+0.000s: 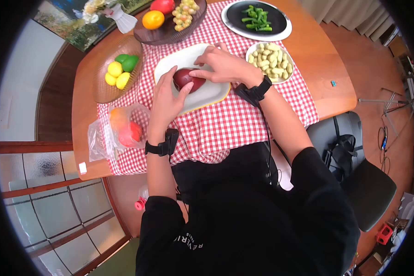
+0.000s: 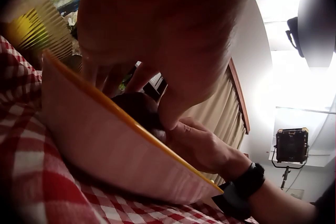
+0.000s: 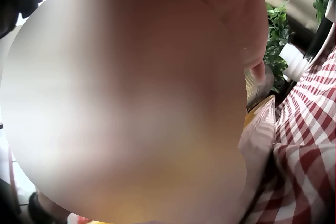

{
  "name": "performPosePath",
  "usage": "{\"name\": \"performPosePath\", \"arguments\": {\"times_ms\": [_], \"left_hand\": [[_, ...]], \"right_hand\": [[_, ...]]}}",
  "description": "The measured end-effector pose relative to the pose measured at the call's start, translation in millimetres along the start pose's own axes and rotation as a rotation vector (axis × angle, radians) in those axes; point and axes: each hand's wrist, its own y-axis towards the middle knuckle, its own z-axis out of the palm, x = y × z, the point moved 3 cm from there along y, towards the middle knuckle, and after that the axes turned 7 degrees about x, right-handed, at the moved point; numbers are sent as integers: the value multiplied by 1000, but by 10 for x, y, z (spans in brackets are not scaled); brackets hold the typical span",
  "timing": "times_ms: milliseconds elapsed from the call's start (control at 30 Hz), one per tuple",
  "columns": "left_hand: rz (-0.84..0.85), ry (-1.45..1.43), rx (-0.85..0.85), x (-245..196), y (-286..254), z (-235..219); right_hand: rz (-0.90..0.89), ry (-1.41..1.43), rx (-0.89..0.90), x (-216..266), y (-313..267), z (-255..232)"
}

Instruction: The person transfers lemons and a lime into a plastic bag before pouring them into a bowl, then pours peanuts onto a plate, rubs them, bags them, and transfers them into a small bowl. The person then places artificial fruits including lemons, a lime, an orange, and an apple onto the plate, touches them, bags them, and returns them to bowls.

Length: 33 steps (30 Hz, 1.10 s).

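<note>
A dark red, rounded fruit [image 1: 188, 79] lies in a white dish with a yellow rim [image 1: 207, 97]. The left hand [image 1: 168, 99] holds its left side, fingers along the far side and thumb at the near side. From the right, the right hand [image 1: 225, 66] touches the fruit with its thumb, its other fingers bent above the dish. In the left wrist view the dark fruit [image 2: 140, 109] shows behind the dish wall [image 2: 115, 145], between the left hand [image 2: 157, 35] and the right hand [image 2: 202, 145]. A blurred shape hides most of the right wrist view.
Left of the dish are a bowl [image 1: 99, 87] of lemons and green fruit and a plastic bag [image 1: 99, 140] beside red fruit. Behind stands a glass bowl [image 1: 147, 39] with grapes and an orange. Peanut pods [image 1: 271, 62] and a plate of green peppers [image 1: 280, 27] sit right.
</note>
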Motion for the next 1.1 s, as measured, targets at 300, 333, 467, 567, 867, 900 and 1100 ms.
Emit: {"name": "performPosePath", "arguments": {"times_ms": [300, 333, 467, 567, 867, 900, 1100], "left_hand": [[26, 42, 129, -238, 139, -195], [63, 74, 163, -287, 146, -202], [103, 55, 178, -282, 134, -208], [14, 40, 145, -151, 22, -176], [-70, -59, 138, -76, -71, -160], [-69, -28, 157, -106, -74, -176], [77, 5, 129, -116, -61, -108]], "right_hand": [[-70, -75, -41, 122, -46, -36], [-66, -94, -28, 109, -52, -17], [-118, -24, -36, 95, -50, 45], [-107, 0, -4, 94, -53, 45], [-92, 4, -3, 111, -66, 57], [-58, 28, 20, 92, -58, 59], [-2, 12, 59, 82, -25, 56]]}}
